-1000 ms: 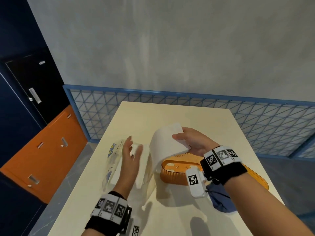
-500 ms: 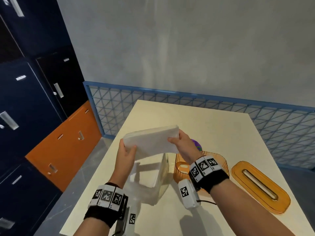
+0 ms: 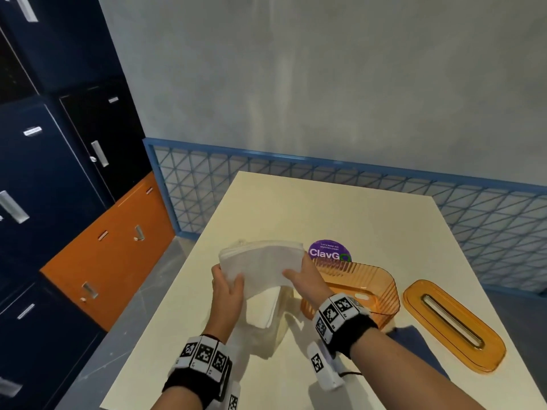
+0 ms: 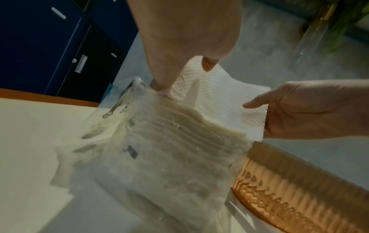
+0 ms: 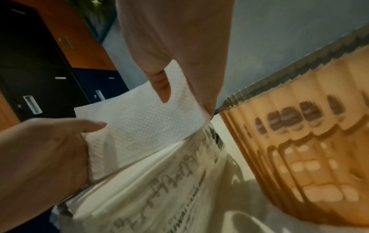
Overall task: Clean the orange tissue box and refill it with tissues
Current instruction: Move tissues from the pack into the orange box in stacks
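Both hands hold a white stack of tissues above the table, partly out of its clear plastic wrapper. My left hand grips the stack's left end and my right hand grips its right end. The wrist views show the embossed tissues pinched by thumbs and fingers, with the wrapper hanging below. The open orange tissue box stands just right of the hands. Its orange slotted lid lies flat further right.
A purple round sticker lies on the cream table behind the box. A dark blue cloth peeks out under my right forearm. A blue mesh fence borders the table; navy and orange lockers stand to the left.
My left hand came up and took the stack's left end; both hands now hold it level. The view swung left, revealing the lid and purple sticker.
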